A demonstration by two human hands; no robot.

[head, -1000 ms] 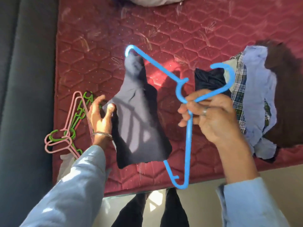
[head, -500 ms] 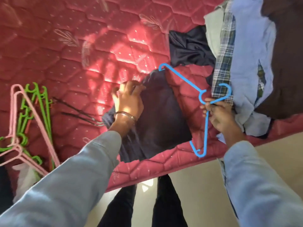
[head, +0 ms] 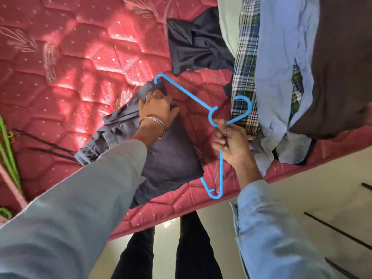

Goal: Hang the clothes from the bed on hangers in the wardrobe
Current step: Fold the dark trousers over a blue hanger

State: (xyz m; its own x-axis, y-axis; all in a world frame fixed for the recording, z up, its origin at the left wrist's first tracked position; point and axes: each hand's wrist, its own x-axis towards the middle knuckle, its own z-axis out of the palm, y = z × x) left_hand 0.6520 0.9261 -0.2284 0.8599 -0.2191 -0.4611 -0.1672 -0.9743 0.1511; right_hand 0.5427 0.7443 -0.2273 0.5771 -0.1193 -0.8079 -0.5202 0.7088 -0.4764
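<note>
Right hand (head: 231, 140) around blue hanger (head: 187, 92)

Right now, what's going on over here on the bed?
A person is getting clothes onto hangers. Their right hand grips a blue hanger near its hook, while the left hand holds a dark garment lying on the red mattress; one end of the hanger is at the garment's top edge. A pile of other clothes waits on the right, and green hangers lie at the far left. Nothing is hung yet.
</note>
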